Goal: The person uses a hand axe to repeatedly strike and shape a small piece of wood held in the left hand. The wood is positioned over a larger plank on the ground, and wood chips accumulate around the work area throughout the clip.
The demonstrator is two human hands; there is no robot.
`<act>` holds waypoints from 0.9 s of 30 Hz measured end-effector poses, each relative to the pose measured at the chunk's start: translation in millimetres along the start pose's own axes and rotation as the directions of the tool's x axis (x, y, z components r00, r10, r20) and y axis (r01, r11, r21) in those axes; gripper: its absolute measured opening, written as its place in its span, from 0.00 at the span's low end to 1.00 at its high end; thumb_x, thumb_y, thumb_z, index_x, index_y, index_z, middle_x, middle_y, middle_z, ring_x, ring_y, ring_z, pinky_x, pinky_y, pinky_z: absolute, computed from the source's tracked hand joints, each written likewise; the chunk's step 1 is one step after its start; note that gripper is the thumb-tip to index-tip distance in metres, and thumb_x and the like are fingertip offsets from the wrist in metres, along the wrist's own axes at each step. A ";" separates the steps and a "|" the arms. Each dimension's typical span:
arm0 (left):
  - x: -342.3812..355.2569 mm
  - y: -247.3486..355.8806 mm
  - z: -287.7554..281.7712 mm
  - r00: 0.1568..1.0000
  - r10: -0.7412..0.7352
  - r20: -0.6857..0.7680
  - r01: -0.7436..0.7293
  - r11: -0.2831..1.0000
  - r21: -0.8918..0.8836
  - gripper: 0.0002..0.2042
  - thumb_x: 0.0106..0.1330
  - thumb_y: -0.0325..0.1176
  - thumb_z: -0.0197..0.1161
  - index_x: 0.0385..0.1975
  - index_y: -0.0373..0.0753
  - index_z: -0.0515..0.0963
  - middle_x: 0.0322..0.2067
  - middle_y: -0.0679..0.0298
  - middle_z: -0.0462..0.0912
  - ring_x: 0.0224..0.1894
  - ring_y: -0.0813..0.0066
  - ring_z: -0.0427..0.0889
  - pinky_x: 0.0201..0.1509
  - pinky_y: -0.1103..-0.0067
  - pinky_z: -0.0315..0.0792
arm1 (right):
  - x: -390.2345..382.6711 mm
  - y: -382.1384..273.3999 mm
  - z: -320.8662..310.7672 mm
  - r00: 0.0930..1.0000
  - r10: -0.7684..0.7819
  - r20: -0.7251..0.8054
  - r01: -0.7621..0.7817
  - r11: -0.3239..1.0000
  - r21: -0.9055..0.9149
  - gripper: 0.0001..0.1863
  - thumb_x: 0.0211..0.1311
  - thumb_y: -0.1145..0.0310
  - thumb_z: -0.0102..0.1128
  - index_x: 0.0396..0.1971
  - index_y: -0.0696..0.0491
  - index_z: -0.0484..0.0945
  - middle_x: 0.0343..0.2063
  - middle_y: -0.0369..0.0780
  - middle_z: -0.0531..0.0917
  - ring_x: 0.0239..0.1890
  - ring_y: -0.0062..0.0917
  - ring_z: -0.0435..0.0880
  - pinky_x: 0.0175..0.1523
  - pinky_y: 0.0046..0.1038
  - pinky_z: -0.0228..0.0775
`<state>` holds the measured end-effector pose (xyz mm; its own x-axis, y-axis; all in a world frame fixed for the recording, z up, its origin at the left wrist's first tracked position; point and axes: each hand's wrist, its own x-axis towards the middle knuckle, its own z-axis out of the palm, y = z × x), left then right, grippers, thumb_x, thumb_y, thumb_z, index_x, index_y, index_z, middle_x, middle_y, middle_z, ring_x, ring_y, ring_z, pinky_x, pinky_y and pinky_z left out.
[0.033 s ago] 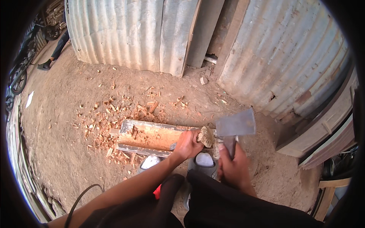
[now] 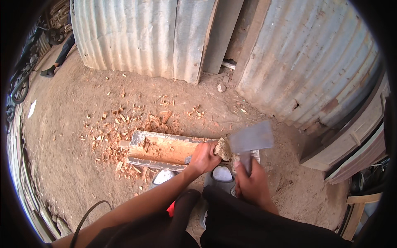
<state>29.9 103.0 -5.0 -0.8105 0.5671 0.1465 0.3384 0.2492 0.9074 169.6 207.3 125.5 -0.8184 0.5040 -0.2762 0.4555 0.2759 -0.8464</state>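
On the ground ahead of my feet lies a long wooden piece [image 2: 169, 149], hollowed into a trough, with worn grey paint on its edges. My left hand [image 2: 204, 158] is wrapped round a chisel, its frayed, mushroomed handle end [image 2: 223, 149] sticking out to the right. Left of the fist, a bit of the chisel's grey blade [image 2: 188, 159] shows inside the hollow. My right hand [image 2: 253, 182] grips the dark handle of a hatchet [image 2: 252, 136]. Its broad grey head, slightly blurred, is just right of the chisel's handle end; whether they touch I cannot tell.
Wood chips [image 2: 109, 155] are scattered around the trough's left end. My shoes [image 2: 222, 174] stand close against its near side. Corrugated metal sheets [image 2: 136, 41] rise beyond. Boards [image 2: 347, 136] lean at the right. A person's leg [image 2: 65, 51] and a motorcycle [image 2: 22, 84] are far left.
The hatchet has swung left toward the chisel's handle end, my right hand moving slightly with it. My left hand, the chisel and the trough stay in place.
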 end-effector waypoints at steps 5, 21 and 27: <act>-2.4 -2.0 -3.6 0.997 -0.063 0.035 0.061 0.995 0.077 0.13 0.54 0.32 0.64 0.40 0.36 0.82 0.32 0.42 0.83 0.41 0.37 0.82 0.44 0.55 0.78 | 0.0 -31.2 -24.1 0.981 0.130 0.142 -0.146 0.984 0.106 0.17 0.77 0.58 0.58 0.35 0.57 0.73 0.17 0.37 0.77 0.15 0.20 0.78 0.20 0.27 0.69; -5.7 -16.2 8.1 0.999 0.033 -0.005 -0.032 0.995 0.092 0.11 0.55 0.31 0.65 0.38 0.37 0.79 0.29 0.42 0.83 0.38 0.36 0.82 0.43 0.52 0.76 | -1.0 -22.9 -25.2 0.953 0.230 0.199 -0.240 0.970 0.031 0.14 0.77 0.60 0.58 0.38 0.56 0.73 0.17 0.35 0.75 0.14 0.20 0.75 0.19 0.26 0.68; -4.4 -17.6 9.0 0.999 0.046 -0.008 -0.045 0.993 0.110 0.11 0.56 0.31 0.66 0.38 0.37 0.79 0.27 0.42 0.82 0.37 0.36 0.82 0.41 0.52 0.76 | 2.1 -4.4 -1.6 0.989 0.140 0.054 -0.145 0.983 0.113 0.13 0.77 0.59 0.57 0.37 0.54 0.72 0.17 0.33 0.74 0.14 0.18 0.74 0.19 0.27 0.68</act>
<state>31.8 103.2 -25.2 -0.7977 0.5718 0.1917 0.4253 0.3082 0.8510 166.5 208.4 129.3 -0.7644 0.4924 -0.4162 0.5269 0.1050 -0.8434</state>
